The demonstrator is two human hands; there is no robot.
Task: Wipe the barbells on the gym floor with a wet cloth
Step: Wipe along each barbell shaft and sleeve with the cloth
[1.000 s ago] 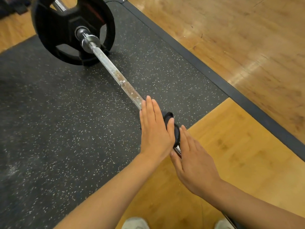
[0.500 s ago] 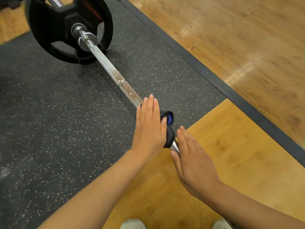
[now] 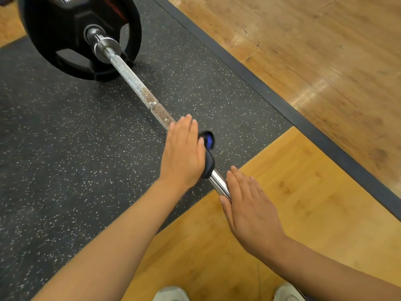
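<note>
A steel barbell (image 3: pixel 138 88) lies on the floor, running from a black weight plate (image 3: pixel 65 35) at the upper left down toward me. A dark cloth with a blue patch (image 3: pixel 208 155) is wrapped around the bar. My left hand (image 3: pixel 182 155) lies flat on that cloth, fingers straight, pressing it against the bar. My right hand (image 3: pixel 249 209) is flat too, its fingers straight, resting on the smooth shiny stretch of bar (image 3: pixel 219 183) just below the cloth. The bar's near end is hidden under my right arm.
The plate and upper bar sit on a black speckled rubber mat (image 3: pixel 76 159) with a dark border strip (image 3: pixel 271 88). Wooden floor (image 3: pixel 314 51) lies right of it, and a lighter wooden panel (image 3: pixel 293 203) is under my right hand. My two shoes (image 3: pixel 171 293) show at the bottom edge.
My left hand has slid the cloth up the bar toward the plate. A gap of bare shiny bar has opened between the cloth and my right hand.
</note>
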